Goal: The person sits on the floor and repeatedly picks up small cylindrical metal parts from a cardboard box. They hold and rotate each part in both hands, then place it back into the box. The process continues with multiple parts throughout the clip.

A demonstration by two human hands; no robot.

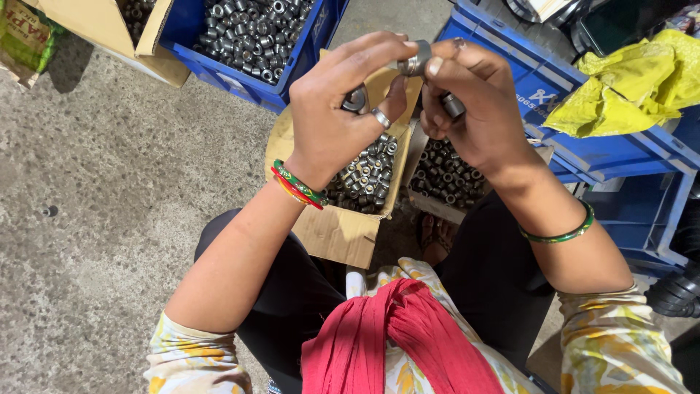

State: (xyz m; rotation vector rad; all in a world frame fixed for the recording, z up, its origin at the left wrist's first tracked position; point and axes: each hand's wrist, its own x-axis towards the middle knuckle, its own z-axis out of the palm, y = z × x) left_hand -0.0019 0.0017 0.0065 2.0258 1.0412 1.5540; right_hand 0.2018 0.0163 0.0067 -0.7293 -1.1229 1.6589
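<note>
Both hands are raised over the cardboard box (343, 233) of small metal sleeves that sits on the concrete floor (109, 204) between the person's knees. The left hand (339, 117) and the right hand (470, 109) meet at a metal ring (415, 62), pinched between the fingertips of both; the left hand also tucks a second sleeve (355, 98) in its palm, and the right hand curls around a darker sleeve (453, 104). To handle the ring well, the pinch is best kept on its outer wall, with the bore unobstructed, and the work held above the box so a dropped piece lands among the others. A second open box (445, 179) lies just to the right, and a blue crate (251, 44) of similar parts stands farther off.
</note>
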